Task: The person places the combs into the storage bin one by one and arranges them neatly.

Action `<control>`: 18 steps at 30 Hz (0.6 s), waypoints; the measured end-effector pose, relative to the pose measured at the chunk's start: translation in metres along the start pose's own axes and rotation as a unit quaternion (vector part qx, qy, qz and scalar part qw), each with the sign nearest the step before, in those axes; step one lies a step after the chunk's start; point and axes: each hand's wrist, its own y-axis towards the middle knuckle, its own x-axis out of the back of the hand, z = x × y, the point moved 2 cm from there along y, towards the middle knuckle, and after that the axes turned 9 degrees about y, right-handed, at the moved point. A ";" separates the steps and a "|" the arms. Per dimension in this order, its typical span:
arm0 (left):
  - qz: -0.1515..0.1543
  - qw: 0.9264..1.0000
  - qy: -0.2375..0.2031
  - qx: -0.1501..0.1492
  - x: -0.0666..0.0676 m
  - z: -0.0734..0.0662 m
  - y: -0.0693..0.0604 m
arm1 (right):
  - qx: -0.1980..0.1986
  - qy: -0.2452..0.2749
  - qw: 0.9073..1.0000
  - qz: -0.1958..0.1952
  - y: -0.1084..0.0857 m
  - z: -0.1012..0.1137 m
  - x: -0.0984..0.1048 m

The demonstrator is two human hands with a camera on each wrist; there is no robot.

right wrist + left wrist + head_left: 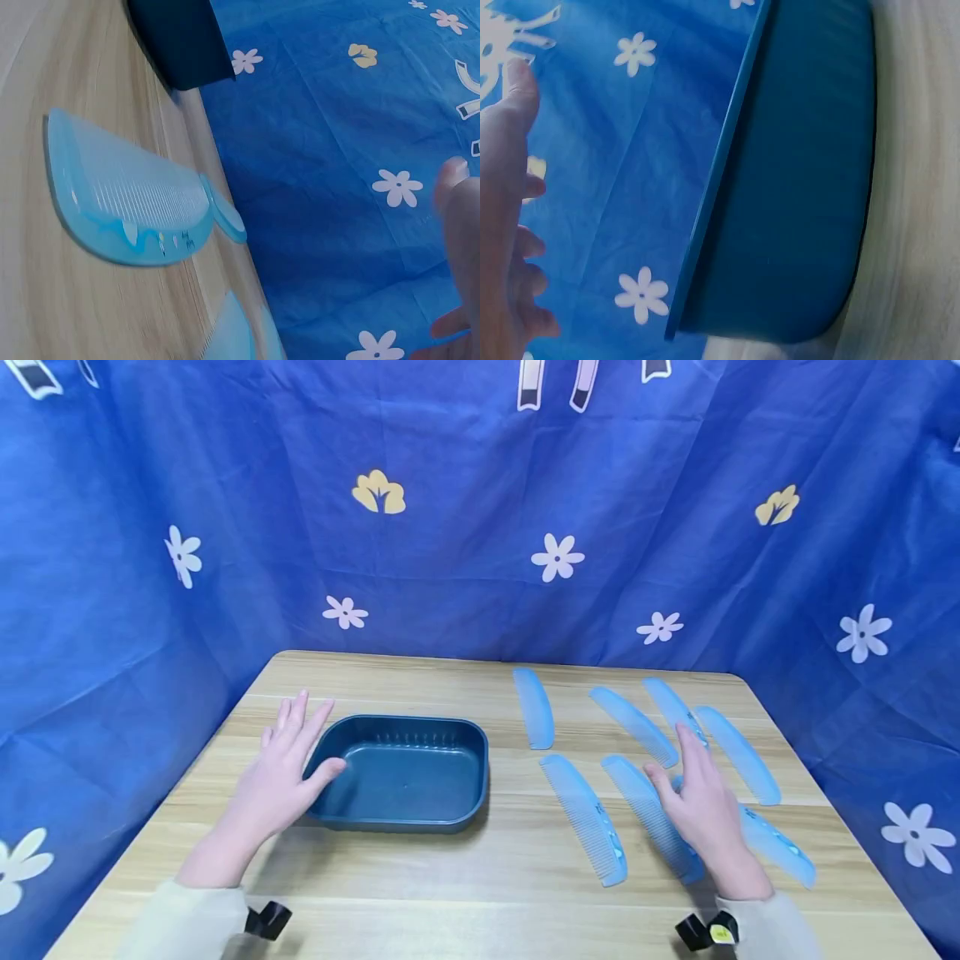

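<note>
Combs of translucent light-blue plastic with curved backs (585, 820), seven by my count, lie flat across the right half of the pale wood-grain worktop (517, 902). Several lie toward its back edge; one is partly hidden beneath the right hand (707, 810).

Left of the worktop's middle sits a deep, dark-teal rectangular tray with rounded corners (405, 785).

Hands, as seen from my remote post: the left (273, 781) hovers at the tray's left rim, fingers extended and slightly spread, thumb apart, gripping nothing. The right is poised above the combs, thumb clear of the forefinger, pinching nothing; how its outer fingers lie I cannot fully tell.

I judge the step to be positioning, ahead of any grasp. The next move, in my assessment, calls for lowering the right hand and pinching one thin comb by its edge.
</note>
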 end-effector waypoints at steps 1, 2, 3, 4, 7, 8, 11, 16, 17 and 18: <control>-0.005 1.000 -0.013 0.008 0.001 0.004 -0.001 | 0.001 0.004 1.000 0.002 0.000 0.001 -0.001; -0.007 0.999 -0.028 0.017 0.001 0.007 -0.003 | 0.003 0.008 1.000 0.002 0.000 0.002 -0.003; -0.010 0.999 -0.041 0.026 0.002 0.011 -0.004 | 0.009 0.009 1.000 -0.001 0.000 0.003 -0.004; -0.013 0.998 -0.054 0.036 0.002 0.014 -0.005 | 0.016 0.010 1.000 -0.004 0.000 0.004 -0.006; -0.019 0.994 -0.081 0.070 0.002 0.023 -0.010 | 0.035 0.012 0.999 -0.010 -0.002 0.005 -0.012; -0.021 0.993 -0.087 0.079 0.002 0.025 -0.011 | 0.038 0.012 0.999 -0.012 -0.003 0.005 -0.014; -0.032 0.990 -0.095 0.103 0.000 0.032 -0.015 | 0.035 0.018 0.999 -0.007 -0.005 0.007 -0.018; -0.035 0.981 -0.134 0.138 -0.005 0.041 -0.020 | 0.015 0.042 0.999 0.015 -0.008 0.009 -0.026; -0.034 0.978 -0.147 0.145 -0.006 0.043 -0.021 | 0.010 0.046 0.999 0.020 -0.008 0.009 -0.028; -0.031 0.975 -0.159 0.151 -0.008 0.045 -0.023 | 0.005 0.050 0.998 0.026 -0.009 0.009 -0.030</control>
